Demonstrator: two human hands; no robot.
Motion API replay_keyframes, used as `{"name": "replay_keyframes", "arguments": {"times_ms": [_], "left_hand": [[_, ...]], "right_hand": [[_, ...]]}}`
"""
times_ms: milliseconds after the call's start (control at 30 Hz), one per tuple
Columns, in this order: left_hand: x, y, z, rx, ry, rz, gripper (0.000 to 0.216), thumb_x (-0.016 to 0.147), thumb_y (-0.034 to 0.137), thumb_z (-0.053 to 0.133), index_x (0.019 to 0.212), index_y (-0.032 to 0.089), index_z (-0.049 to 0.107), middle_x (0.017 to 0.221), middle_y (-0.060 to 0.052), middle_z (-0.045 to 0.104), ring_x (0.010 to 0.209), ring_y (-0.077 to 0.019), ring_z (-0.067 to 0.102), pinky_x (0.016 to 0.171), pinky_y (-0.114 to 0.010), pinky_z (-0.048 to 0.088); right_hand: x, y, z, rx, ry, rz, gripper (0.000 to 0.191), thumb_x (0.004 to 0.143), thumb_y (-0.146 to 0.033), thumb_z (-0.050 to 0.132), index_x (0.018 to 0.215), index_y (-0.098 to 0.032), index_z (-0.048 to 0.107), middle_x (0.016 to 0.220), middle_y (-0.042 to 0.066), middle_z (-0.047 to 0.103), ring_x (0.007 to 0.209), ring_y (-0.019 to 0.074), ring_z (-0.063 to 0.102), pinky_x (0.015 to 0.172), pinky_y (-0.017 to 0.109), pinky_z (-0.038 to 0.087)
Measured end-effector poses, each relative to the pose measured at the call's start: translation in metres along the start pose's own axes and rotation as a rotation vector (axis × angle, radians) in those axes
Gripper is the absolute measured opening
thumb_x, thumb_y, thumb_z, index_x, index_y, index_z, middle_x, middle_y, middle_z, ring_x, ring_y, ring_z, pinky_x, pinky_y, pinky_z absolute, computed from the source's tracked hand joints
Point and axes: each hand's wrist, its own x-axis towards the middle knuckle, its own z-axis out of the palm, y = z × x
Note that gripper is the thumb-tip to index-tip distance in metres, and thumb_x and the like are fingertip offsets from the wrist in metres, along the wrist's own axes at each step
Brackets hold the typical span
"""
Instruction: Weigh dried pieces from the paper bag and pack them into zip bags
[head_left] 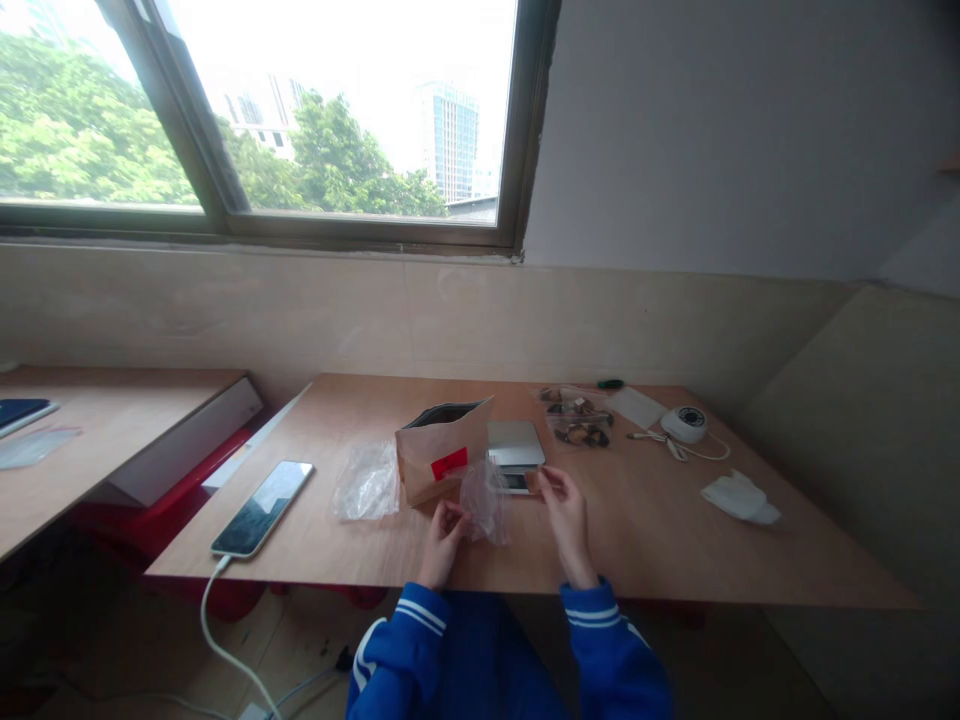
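Note:
My left hand (444, 538) is closed in a pinch on a small clear plastic bag (484, 503) that stands crumpled just in front of me. My right hand (564, 515) is raised beside it, fingers pinched on a small brown piece (534, 481) I cannot make out. Just behind the hands stands an open brown paper bag (442, 452) with a red label. A small silver scale (514, 448) sits to its right. Both sleeves are blue with white stripes.
Another crumpled clear bag (367, 484) lies left of the paper bag. A phone (262, 506) on a white cable lies at the table's (675, 540) left front. Filled clear packets (577, 418), a white round device (684, 423) with cord and a white cloth (741, 498) lie at right. A second desk (112, 420) stands left.

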Motion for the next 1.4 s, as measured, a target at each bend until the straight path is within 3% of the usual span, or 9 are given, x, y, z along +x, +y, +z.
{"name": "replay_keyframes", "arguments": {"times_ms": [100,267,367,500,833,967,1133,1233,1400], "left_hand": [[0.001,0.000,0.001,0.000,-0.024,-0.039,0.037,0.065,0.045,0.072,0.075,0.017,0.049,0.070,0.002,0.059,0.062,-0.0123,0.058,0.061,-0.026,0.047],[-0.001,0.003,0.003,-0.007,-0.030,-0.022,0.035,0.066,0.043,0.072,0.075,0.018,0.050,0.070,0.001,0.059,0.062,-0.0126,0.058,0.059,-0.026,0.047],[-0.002,0.004,0.003,0.000,-0.045,-0.021,0.032,0.068,0.041,0.071,0.075,0.018,0.050,0.068,0.001,0.058,0.058,-0.0118,0.057,0.057,-0.025,0.046],[-0.001,0.004,0.001,-0.007,-0.052,-0.036,0.030,0.068,0.039,0.070,0.077,0.018,0.051,0.071,0.000,0.061,0.060,-0.0131,0.058,0.058,-0.026,0.046],[-0.001,0.006,0.003,-0.016,-0.046,-0.051,0.035,0.066,0.042,0.072,0.080,0.017,0.052,0.074,-0.001,0.062,0.062,-0.0144,0.060,0.060,-0.028,0.048],[-0.001,0.006,0.002,0.002,-0.057,-0.049,0.036,0.067,0.043,0.072,0.082,0.017,0.051,0.075,-0.001,0.062,0.065,-0.0146,0.061,0.063,-0.029,0.049],[-0.002,0.008,0.003,0.049,-0.096,-0.022,0.033,0.068,0.040,0.072,0.079,0.017,0.051,0.074,0.002,0.060,0.068,-0.0128,0.058,0.065,-0.027,0.049],[-0.002,0.009,0.003,0.096,-0.101,0.004,0.031,0.068,0.039,0.071,0.078,0.017,0.052,0.074,0.001,0.059,0.070,-0.0127,0.058,0.065,-0.026,0.048],[-0.006,0.011,0.004,0.122,-0.110,-0.025,0.032,0.065,0.040,0.073,0.077,0.016,0.054,0.073,0.001,0.059,0.071,-0.0132,0.057,0.066,-0.026,0.047]], "right_hand": [[0.015,-0.044,0.010,0.016,-0.009,-0.205,0.035,0.077,-0.046,0.062,0.094,-0.016,0.062,0.095,0.010,0.068,0.086,0.0220,0.064,0.074,0.034,0.053],[0.034,-0.109,0.071,0.016,-0.214,-0.503,0.020,0.083,-0.036,0.059,0.092,-0.019,0.065,0.094,0.005,0.069,0.087,0.0178,0.063,0.082,0.032,0.050],[0.040,-0.118,0.096,-0.062,-0.301,-0.617,0.014,0.084,-0.028,0.058,0.091,-0.021,0.067,0.095,0.004,0.070,0.093,0.0185,0.062,0.088,0.034,0.047],[0.033,-0.104,0.089,-0.139,-0.325,-0.703,0.027,0.083,-0.018,0.054,0.108,-0.023,0.062,0.114,0.005,0.064,0.111,0.0192,0.054,0.101,0.038,0.038],[0.011,-0.094,0.068,-0.089,-0.178,-0.597,0.030,0.089,-0.022,0.043,0.118,-0.023,0.052,0.127,0.008,0.051,0.120,0.0190,0.045,0.102,0.039,0.037],[0.000,-0.048,0.058,-0.174,0.026,-0.456,0.024,0.089,-0.031,0.043,0.108,-0.021,0.054,0.109,0.009,0.056,0.106,0.0215,0.051,0.096,0.042,0.039],[-0.015,0.021,0.031,-0.288,-0.189,-0.179,0.047,0.072,-0.040,0.067,0.111,-0.017,0.055,0.104,0.012,0.063,0.099,0.0270,0.058,0.088,0.045,0.045],[-0.015,0.033,0.020,-0.154,-0.405,-0.011,0.031,0.073,-0.040,0.065,0.092,-0.016,0.063,0.083,0.008,0.068,0.077,0.0225,0.064,0.074,0.037,0.050],[-0.008,0.021,0.014,0.064,-0.278,0.076,0.030,0.065,-0.043,0.072,0.077,-0.017,0.062,0.067,0.002,0.064,0.059,0.0165,0.058,0.054,0.028,0.048]]}}
